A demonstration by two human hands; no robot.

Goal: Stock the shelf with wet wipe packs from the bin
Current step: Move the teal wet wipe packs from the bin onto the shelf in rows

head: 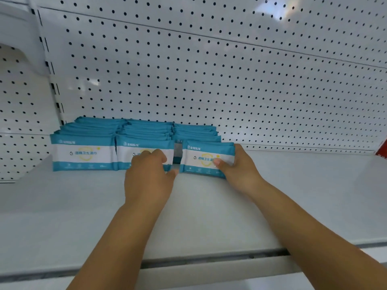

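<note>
At the back left of the white shelf (209,206), against the pegboard panel (230,80), blue-and-white wet wipe packs stand on edge in three rows: a left row (83,155), a middle row (146,132) and a right row (196,132), whose front pack (201,160) stands apart from the middle row by a narrow gap. The right hand (238,166) holds that front pack, thumb flat on its face, fingers wrapped round its right end. The left hand (146,176) is curled against the middle row's foremost face; whether it pinches or only braces I cannot tell. To my eye the step is closing up the right row. Slide the held pack leftward along the shelf, upright, until it meets its neighbour, the left hand steadying the middle row against toppling. No bin is in sight
</note>
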